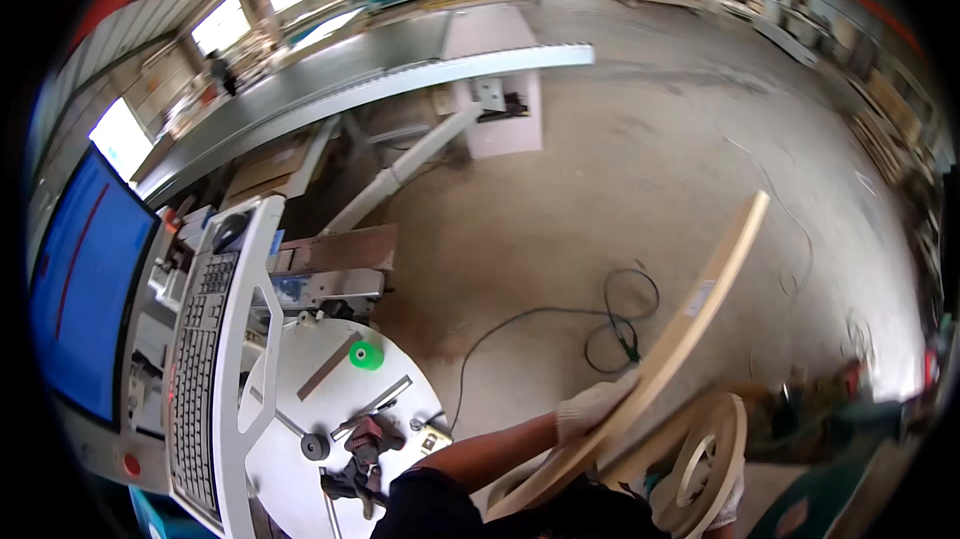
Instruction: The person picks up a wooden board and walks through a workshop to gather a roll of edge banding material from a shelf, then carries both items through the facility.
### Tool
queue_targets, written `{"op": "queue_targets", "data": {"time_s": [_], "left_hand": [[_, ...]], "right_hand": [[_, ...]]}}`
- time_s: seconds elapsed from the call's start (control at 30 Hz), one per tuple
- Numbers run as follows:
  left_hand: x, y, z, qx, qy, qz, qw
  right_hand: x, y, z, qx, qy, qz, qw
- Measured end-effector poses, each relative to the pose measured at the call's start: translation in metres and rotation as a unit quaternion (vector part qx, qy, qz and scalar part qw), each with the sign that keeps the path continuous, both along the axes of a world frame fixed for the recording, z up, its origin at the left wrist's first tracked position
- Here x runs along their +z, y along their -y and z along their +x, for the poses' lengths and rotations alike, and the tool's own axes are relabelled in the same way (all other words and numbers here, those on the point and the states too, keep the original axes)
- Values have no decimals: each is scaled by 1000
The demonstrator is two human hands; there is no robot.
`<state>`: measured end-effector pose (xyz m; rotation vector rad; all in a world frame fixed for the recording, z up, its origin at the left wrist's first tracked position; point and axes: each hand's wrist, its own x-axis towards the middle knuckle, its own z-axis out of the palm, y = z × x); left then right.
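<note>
A long, narrow wood-coloured strip [672,347] with a small pale label slants from my body up toward the far right. My left hand [590,411], in a whitish glove, grips the near half of the strip; part of its fingers is hidden behind the edge. At the lower right is a round wood-coloured roll [738,444] with a pale ring at its centre. My right hand [735,501], also gloved, closes at the roll's outer rim, with most of its fingers out of sight.
To the left stand a round white table [300,339] with a green spool [366,356] on it, a keyboard [200,359] and a blue screen [85,289]. A black cable [540,312] loops across the floor. A long machine bed [400,79] lies beyond.
</note>
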<state>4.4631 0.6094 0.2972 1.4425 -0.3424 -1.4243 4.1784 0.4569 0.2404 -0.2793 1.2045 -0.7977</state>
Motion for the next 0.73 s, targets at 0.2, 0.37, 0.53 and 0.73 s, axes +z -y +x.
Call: {"op": "queue_targets", "data": {"time_s": [0.2,0.37,0.53,0.73], "left_hand": [[3,186,73,-62,50,-105,991],[29,301,121,-81,-109,-134,982],[-3,446,133,-79,-20,-144,986],[-90,606,217,-133,-105,-42,985]], "right_hand": [[45,142,96,227,199,-231,925],[60,254,209,263,257,-248,896],[57,367,262,192,467,-71,860],[56,492,300,125,229,-15,965]]}}
